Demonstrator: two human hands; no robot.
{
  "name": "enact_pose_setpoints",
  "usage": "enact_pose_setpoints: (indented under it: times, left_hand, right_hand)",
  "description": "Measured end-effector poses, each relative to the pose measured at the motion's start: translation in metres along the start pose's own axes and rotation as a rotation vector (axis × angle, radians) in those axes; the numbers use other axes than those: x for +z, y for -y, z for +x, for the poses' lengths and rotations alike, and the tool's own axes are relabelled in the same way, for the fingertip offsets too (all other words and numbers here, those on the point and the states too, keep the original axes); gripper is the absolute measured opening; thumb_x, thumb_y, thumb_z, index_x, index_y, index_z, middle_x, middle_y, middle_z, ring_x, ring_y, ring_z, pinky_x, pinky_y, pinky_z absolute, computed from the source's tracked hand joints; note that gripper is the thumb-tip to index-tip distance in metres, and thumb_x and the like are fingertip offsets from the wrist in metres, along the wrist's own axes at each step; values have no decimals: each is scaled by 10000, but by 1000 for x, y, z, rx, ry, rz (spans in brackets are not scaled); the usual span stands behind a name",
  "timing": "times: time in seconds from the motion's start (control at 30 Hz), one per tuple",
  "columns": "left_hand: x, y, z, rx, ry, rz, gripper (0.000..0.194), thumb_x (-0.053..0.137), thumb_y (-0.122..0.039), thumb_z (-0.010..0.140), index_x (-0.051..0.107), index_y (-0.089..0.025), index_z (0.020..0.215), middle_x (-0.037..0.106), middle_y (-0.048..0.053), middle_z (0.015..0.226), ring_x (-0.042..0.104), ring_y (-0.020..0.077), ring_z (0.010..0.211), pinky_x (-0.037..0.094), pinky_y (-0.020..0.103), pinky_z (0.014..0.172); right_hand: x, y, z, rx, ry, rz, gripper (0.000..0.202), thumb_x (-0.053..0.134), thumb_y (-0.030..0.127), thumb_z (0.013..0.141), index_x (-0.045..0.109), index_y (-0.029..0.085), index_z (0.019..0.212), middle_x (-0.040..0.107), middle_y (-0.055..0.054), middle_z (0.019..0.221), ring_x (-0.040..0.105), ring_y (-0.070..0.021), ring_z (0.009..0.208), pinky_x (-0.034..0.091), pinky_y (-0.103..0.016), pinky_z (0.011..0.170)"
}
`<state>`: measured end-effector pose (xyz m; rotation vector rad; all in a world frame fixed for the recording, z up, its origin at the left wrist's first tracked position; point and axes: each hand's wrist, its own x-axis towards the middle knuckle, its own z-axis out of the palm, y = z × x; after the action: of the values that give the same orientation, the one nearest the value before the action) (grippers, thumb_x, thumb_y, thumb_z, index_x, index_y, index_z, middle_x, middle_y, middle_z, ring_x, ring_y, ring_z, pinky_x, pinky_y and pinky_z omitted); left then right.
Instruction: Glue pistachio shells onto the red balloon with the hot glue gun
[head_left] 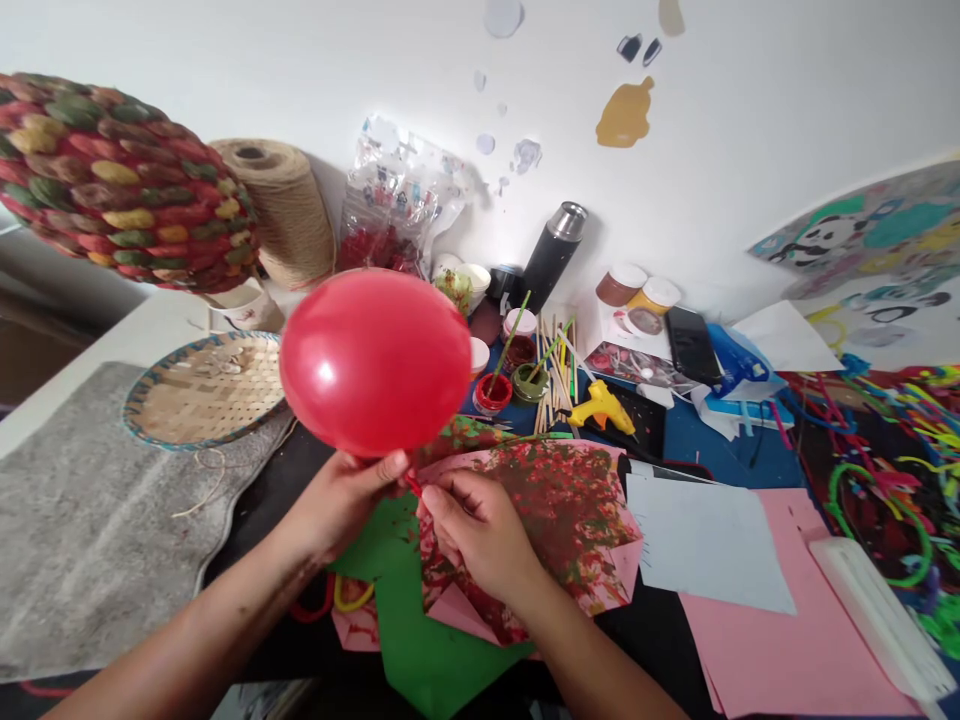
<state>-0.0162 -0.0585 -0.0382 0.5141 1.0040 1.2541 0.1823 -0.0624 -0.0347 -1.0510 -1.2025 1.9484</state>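
While in hands [352,500] [480,530] over painted paper [566,520], red balloon [375,360].

Inflated glossy red balloon [375,362], neck pinched between both hands' fingers [393,466]

Basket [184,405] left, thermos [551,255] behind — papers [709,540] right
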Motion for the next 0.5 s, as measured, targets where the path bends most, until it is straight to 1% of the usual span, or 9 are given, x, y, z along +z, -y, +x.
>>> enact_pose_setpoints:
  times: [0.03,0.1,0.17,0.23,0.33,0.4,0.5]
  left_hand:
    - [-2,-5,2,12,-4,25,424,1127,-439,638,828,-153,727,709,17,651,594,134,572,508,233,529]
    - [-5,-15,4,23,-7,82,490,1124,-513,620,810,-141,675,658,14,584,544,119,513,438,219,460]
    - [-4,-21,5,18,3,100,523,1124,-547,599,808,-136,667,659,27,571,551,121,501,424,214,444]
    - [0,-23,5,24,-24,76,547,1131,-560,565,795,-138,658,677,36,587,567,121,506,437,213,449]
    - [4,-16,5,72,-96,67,565,1139,-569,520,788,-148,660,694,38,606,585,130,514,473,229,467]
    - [4,-8,5,89,-108,93,544,1121,-574,554,790,-156,666,689,38,604,597,145,527,499,250,490]
    - [2,7,7,116,-94,131,461,1067,-533,650,773,-178,659,674,35,611,600,168,562,532,288,535]
  right_hand:
    - [-1,-2,-1,0,-7,-31,485,751,650,1030,621,241,804,454,105,523,359,-96,432,283,-257,449]
    - [-4,-4,-4,7,-23,-66,501,765,638,1024,593,244,767,458,98,535,368,-95,446,291,-258,458]
    - [-4,-4,-5,16,-34,-46,497,773,644,1017,599,242,780,476,93,546,383,-98,454,311,-255,463]
    - [-4,-3,-5,16,-47,1,478,773,651,1015,634,236,825,518,83,573,413,-102,460,336,-252,458]
    - [-3,1,-3,-13,-63,38,429,795,635,1007,701,221,940,599,58,674,502,-111,496,394,-248,469]
    - [-2,3,-1,-33,-58,56,406,812,615,1001,709,224,1034,647,40,768,583,-122,533,441,-252,494]
    - [2,5,2,-50,-57,98,406,845,566,986,667,252,1174,717,4,966,670,-134,593,493,-261,522]
